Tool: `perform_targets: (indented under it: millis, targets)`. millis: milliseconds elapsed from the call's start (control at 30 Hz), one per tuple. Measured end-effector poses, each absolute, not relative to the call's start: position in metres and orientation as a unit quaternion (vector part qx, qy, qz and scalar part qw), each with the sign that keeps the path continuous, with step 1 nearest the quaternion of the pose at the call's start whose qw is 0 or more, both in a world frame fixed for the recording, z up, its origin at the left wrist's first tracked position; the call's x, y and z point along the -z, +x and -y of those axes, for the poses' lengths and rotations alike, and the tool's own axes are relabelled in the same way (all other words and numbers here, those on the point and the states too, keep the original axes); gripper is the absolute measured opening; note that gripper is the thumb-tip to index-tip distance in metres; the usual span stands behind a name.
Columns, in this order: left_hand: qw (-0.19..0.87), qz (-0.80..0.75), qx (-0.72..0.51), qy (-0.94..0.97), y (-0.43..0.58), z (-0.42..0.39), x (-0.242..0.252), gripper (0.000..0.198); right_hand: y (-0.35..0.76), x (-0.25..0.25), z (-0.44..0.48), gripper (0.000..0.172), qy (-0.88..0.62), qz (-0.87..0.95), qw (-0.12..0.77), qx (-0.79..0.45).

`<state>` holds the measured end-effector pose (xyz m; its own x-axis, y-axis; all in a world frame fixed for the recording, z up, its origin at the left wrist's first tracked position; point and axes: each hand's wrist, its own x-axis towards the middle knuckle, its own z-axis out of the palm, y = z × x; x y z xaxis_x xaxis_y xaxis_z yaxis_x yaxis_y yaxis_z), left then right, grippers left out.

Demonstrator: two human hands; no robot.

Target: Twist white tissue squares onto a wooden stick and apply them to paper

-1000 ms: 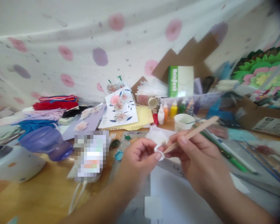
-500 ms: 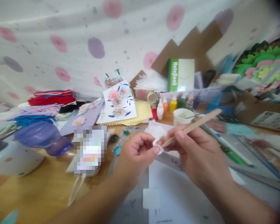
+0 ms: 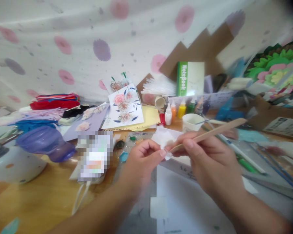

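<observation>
A small crumpled piece of white tissue paper (image 3: 169, 155) is pinched between the thumb and fingers of my left hand (image 3: 146, 159). My right hand (image 3: 207, 159) grips a flat wooden craft stick (image 3: 217, 130), which slants up to the right. Its lower tip meets the white paper, and my right fingers are close against it too. Behind my fingers lies more crumpled white paper (image 3: 163, 135) on a white box-like piece with writing on its side (image 3: 185, 170). A small white square (image 3: 158, 207) rests below my hands on the work surface.
At the back stand a paper cup (image 3: 191, 122), small paint bottles (image 3: 168, 113) and a notebook (image 3: 190, 78). A phone with a blurred screen (image 3: 95, 157) and a purple vase-like object (image 3: 42, 141) lie to the left. Brushes (image 3: 278, 165) and a green pen (image 3: 245, 164) are on the right.
The craft stick has tipped lower, its upper end reaching farther right. My fingers have closed in on the white paper, whose folded edge has changed shape.
</observation>
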<state>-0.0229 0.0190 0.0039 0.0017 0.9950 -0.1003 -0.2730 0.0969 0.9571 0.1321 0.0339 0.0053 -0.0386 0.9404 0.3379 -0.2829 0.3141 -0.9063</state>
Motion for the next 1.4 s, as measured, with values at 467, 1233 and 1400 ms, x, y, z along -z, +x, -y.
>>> perform_targets:
  millis: [467,1233,1400]
  targets:
    - [0.535,-0.484,-0.563,0.403,-0.029,-0.025,-0.006,0.017,0.165,-0.025,-0.074,0.017,-0.349,0.420,0.692,-0.472]
    - [0.571,-0.452,-0.552,0.405,-0.023,-0.015,-0.005,0.018,0.144,-0.018,-0.039,0.007,-0.331,0.608,0.598,-0.404]
    - [0.574,-0.453,-0.547,0.407,-0.023,-0.016,-0.004,0.019,0.143,-0.017,-0.040,0.006,-0.324,0.598,0.603,-0.416]
